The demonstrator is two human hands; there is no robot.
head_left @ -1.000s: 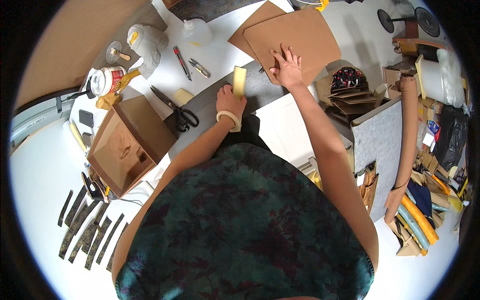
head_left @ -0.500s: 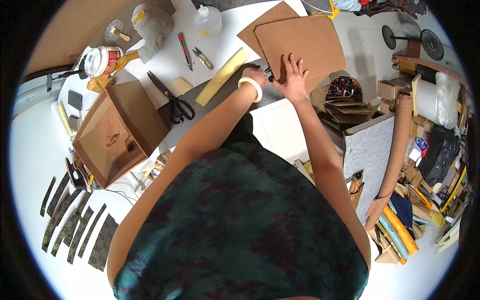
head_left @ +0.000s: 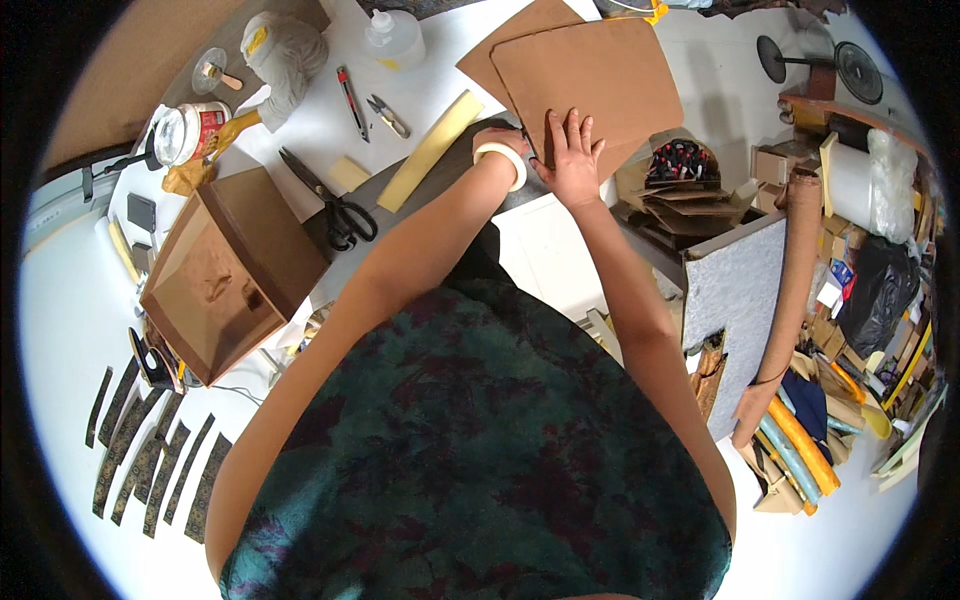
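Observation:
A brown board with rounded corners (head_left: 610, 75) lies at the far middle of the table, overlapping another brown sheet (head_left: 490, 62). My right hand (head_left: 574, 165) rests flat on its near left part, fingers spread. My left hand (head_left: 503, 138), with a white bangle (head_left: 501, 166) at the wrist, is closed at the board's left edge, over a dark grey sheet (head_left: 455, 165). Its fingertips are hidden, so whatever they hold cannot be made out. Left of it are a pale yellow strip (head_left: 430, 150), small snips (head_left: 388, 116), a red utility knife (head_left: 352, 103) and black scissors (head_left: 330, 200).
A brown open box (head_left: 235, 270) stands at the left, below a white tub (head_left: 192, 133). A clear squeeze bottle (head_left: 394, 42) stands at the back. Patterned dark strips (head_left: 150, 460) lie far left. Right are cardboard scraps (head_left: 690, 210), a tall brown roll (head_left: 790, 290) and a grey panel (head_left: 730, 310).
The whole view has shifted slightly left. My left hand has moved a little farther away along the board's edge. My right hand stays pressed on the board.

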